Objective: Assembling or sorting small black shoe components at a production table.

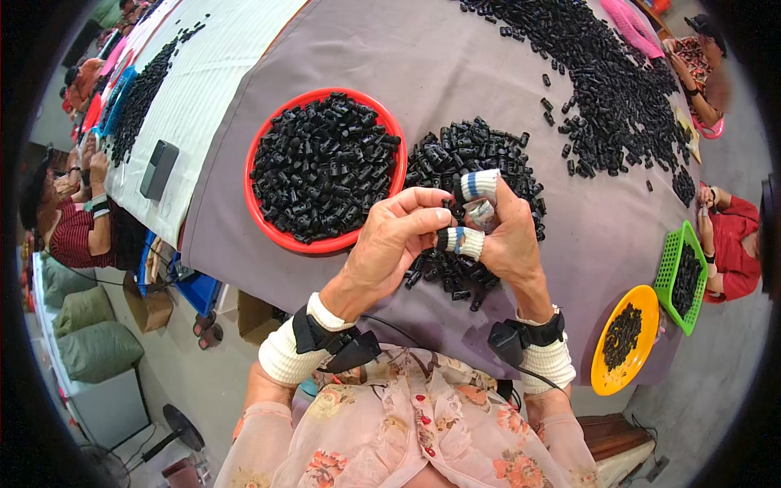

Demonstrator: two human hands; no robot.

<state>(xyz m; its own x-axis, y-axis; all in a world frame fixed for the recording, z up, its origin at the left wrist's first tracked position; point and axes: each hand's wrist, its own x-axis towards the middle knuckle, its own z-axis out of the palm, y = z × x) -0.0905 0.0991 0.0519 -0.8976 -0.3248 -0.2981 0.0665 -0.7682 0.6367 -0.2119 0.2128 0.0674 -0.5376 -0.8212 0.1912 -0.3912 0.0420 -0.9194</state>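
Note:
My left hand (382,236) is closed in a pinch, thumb against forefinger, on a small black plastic piece (447,206) that looks like a cord lock. Facing it, my right hand (518,248) wears white and blue knitted finger sleeves (478,185) on thumb and forefinger. Those two fingers curl toward the same piece, and a shiny, clear thing (482,214) shows between them; I cannot make out its kind. Beneath both hands spreads a heap of black cord-lock pieces (480,154). A red basin (313,243) full of them stands to the left of the heap.
A larger spread of black pieces (618,106) covers the far right. Near the right edge are a yellow plate (606,378) and a green basket (669,262), both holding small dark parts. A dark box-shaped object (159,169) lies left. Other people work at both sides.

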